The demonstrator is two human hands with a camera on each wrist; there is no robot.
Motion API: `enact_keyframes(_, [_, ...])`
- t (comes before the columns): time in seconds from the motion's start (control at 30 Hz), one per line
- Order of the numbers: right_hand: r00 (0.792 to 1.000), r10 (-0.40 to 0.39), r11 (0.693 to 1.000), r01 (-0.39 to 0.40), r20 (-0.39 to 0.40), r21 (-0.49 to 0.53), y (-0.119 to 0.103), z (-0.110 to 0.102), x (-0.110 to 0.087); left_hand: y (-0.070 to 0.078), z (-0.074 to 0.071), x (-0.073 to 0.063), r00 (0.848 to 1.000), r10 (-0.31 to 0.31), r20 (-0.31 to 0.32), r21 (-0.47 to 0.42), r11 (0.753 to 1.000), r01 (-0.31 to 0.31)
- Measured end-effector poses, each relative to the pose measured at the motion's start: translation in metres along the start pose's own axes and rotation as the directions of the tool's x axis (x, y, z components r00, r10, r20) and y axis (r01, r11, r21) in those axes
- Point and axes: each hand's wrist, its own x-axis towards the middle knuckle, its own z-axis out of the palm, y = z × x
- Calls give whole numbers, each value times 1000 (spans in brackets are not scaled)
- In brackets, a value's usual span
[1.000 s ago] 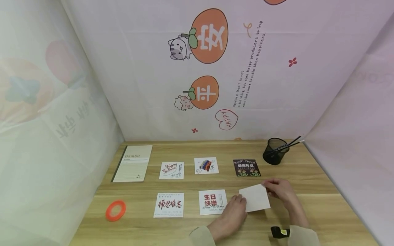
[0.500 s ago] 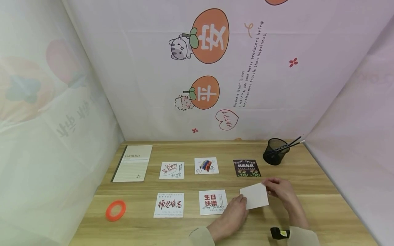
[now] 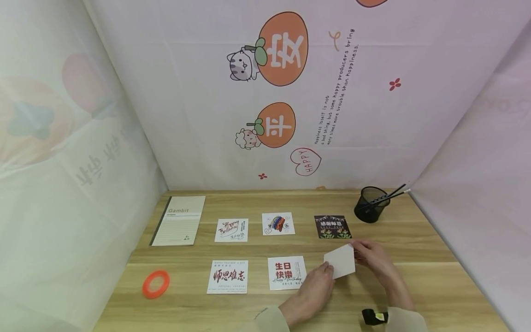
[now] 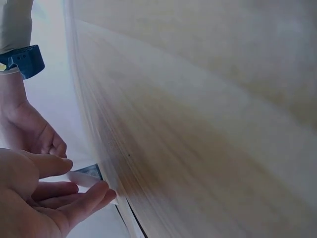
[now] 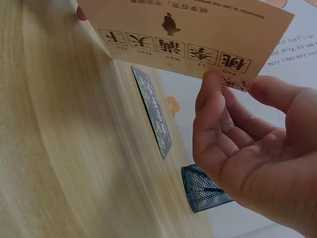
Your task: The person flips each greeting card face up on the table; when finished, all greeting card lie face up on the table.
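A square greeting card [image 3: 340, 261] is held tilted above the table, its blank side showing in the head view. Printed characters cover the underside of the card [image 5: 183, 47] in the right wrist view. My right hand [image 3: 375, 260] pinches its upper right corner between thumb and fingers. At the card's left edge, my left hand [image 3: 313, 290] has its thumb and fingers on either side of it. Just left lies a white birthday card [image 3: 286, 273] with red lettering, partly behind the left hand. Beyond the right hand is a dark flowered card [image 3: 333, 227].
Flat on the table are a card with red script [image 3: 227, 276], a Happy Birthday card [image 3: 231, 230] and a card with a colourful drawing [image 3: 278, 223]. A notebook [image 3: 178, 221] and an orange ring [image 3: 156, 284] lie left. A mesh pen holder [image 3: 369, 207] stands back right.
The held card has tilted more steeply, its right edge rising and swinging left. My right hand has shifted slightly left with it; the left hand has barely moved.
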Motion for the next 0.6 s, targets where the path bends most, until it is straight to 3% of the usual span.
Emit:
enact_keyframes(0.23, [999, 2, 998, -5, 41, 69, 2, 3, 2, -1, -1, 1, 997, 12, -74, 23, 1000, -10])
enact_keyframes(0.4, [996, -20, 996, 12, 88, 85, 8, 7, 4, -2, -3, 2, 997, -1, -73, 21, 1000, 2])
enact_keyframes(0.6, [974, -113, 993, 103, 197, 59, 20, 10, 6, -3, -7, 4, 994, 7, -106, -15, 1000, -9])
